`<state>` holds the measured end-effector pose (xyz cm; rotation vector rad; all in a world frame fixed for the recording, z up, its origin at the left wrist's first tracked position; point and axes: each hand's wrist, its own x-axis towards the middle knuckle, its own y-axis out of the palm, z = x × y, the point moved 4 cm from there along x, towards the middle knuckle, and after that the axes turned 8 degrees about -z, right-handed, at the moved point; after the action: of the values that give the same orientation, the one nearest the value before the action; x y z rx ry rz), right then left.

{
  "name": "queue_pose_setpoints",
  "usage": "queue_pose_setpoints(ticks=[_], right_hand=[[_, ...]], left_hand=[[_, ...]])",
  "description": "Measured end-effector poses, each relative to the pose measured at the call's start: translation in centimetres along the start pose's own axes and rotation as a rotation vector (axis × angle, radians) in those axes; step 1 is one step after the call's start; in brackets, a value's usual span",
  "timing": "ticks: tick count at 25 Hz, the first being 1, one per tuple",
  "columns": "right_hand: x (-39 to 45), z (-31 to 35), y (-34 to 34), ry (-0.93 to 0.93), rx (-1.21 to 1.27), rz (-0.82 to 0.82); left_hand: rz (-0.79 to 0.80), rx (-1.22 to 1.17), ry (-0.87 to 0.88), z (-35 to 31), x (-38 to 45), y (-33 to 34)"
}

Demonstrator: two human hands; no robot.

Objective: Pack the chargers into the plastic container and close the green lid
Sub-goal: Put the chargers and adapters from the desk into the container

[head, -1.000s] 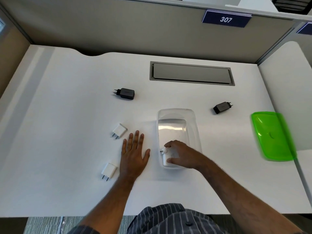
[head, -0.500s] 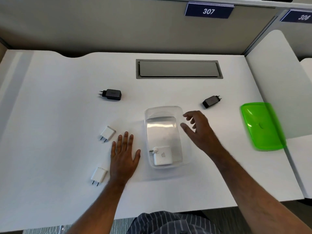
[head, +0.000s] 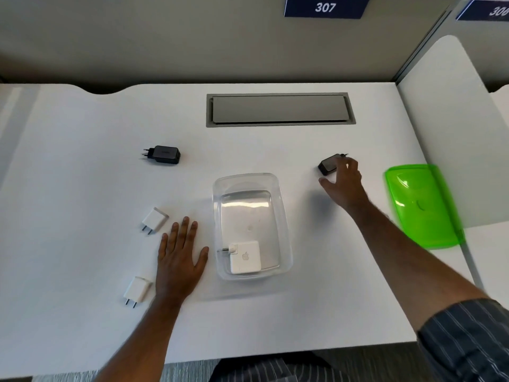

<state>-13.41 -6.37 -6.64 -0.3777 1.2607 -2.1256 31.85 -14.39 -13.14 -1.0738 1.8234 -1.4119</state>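
A clear plastic container stands mid-desk with a large white charger lying at its near end. My right hand reaches over a small black charger to the container's right, fingers spread and touching it, not closed around it. My left hand lies flat on the desk just left of the container, holding nothing. Two small white chargers sit left of that hand, one farther, one nearer. Another black charger lies at the back left. The green lid rests at the right.
A grey cable hatch is set into the white desk behind the container. Grey partition walls close off the back, with a divider at the right. The desk's front edge runs near my body.
My right hand let go of the large white charger inside the container, then moved up and to the right onto the small black charger. My left hand stayed flat.
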Motion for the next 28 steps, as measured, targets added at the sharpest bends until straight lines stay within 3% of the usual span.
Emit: queue_pose_setpoints(ticks=[10, 28], right_hand=[[4.3, -2.8, 0.9, 0.039, -0.123, 0.012], [2.0, -2.4, 0.4, 0.022, 0.047, 0.045]], left_hand=[[-0.003, -0.014, -0.02, 0.1, 0.1, 0.1], [-0.017, -0.022, -0.032, -0.1, 0.3, 0.0]])
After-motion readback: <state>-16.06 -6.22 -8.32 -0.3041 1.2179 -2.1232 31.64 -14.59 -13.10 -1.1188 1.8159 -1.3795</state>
